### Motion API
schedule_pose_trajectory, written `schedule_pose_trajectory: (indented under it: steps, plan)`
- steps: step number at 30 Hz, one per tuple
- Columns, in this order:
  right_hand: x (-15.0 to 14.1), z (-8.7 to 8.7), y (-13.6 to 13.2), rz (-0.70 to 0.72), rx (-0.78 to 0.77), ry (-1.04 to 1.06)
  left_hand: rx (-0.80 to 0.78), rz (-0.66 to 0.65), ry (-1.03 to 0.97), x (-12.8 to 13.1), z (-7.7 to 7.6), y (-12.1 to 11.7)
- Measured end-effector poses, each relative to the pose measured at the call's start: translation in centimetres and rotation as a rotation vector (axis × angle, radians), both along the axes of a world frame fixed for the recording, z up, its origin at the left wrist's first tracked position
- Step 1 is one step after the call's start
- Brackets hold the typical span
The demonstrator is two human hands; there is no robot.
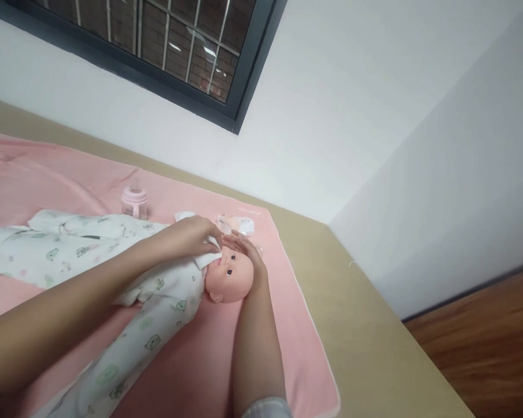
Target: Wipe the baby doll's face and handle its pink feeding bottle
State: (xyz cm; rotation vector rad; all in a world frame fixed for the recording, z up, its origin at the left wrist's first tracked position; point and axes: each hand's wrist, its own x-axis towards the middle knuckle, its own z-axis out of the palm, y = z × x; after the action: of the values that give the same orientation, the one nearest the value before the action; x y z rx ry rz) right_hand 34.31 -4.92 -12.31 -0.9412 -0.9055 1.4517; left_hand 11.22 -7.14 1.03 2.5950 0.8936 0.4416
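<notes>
A baby doll (230,278) in a white printed sleepsuit (157,302) lies on a pink blanket (287,348), head toward the right. My left hand (196,237) is closed on a small white cloth (211,251) and presses it at the doll's mouth. My right hand (248,252) lies with fingers flat along the top of the doll's head, steadying it. A pink baby bottle (134,202) stands upright on the blanket beyond the doll's body.
A crumpled clear wrapper with white wipes (237,223) lies on the blanket past the doll's head. The blanket covers a beige surface (366,325) set against a white wall under a dark-framed window (165,46). Wooden floor (483,342) lies at right.
</notes>
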Motion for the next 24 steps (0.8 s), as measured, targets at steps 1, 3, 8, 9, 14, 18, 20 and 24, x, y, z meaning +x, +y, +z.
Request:
schedule_pose_trajectory:
  steps: [1, 3, 8, 9, 14, 18, 20, 24]
  plan:
    - [-0.04, 0.08, -0.03, 0.001, -0.007, 0.005, -0.031, -0.028, 0.008, -0.24, 0.13, 0.08]
    - [-0.10, 0.21, -0.08, 0.002, -0.027, 0.015, -0.076, -0.063, 0.031, -0.50, 0.27, 0.14]
    - [-0.11, 0.19, -0.17, 0.006, -0.043, 0.032, -0.110, -0.030, 0.109, -0.06, 0.22, -0.39]
    - [-0.10, 0.17, -0.19, 0.004, -0.040, 0.032, -0.115, -0.021, 0.124, 0.07, 0.17, -0.50]
    - [0.01, 0.02, -0.12, 0.021, -0.004, 0.018, -0.091, 0.005, 0.135, 0.30, 0.00, -0.53]
    - [0.10, -0.26, 0.00, 0.024, 0.000, 0.036, -0.065, 0.050, 0.143, 0.13, 0.07, -0.33]
    - [0.08, -0.36, -0.02, 0.014, -0.012, 0.044, -0.066, 0.051, 0.150, 0.09, 0.09, -0.28]
    - [-0.08, -0.23, -0.23, -0.003, -0.025, 0.037, -0.023, 0.058, 0.130, 0.24, -0.11, -0.25]
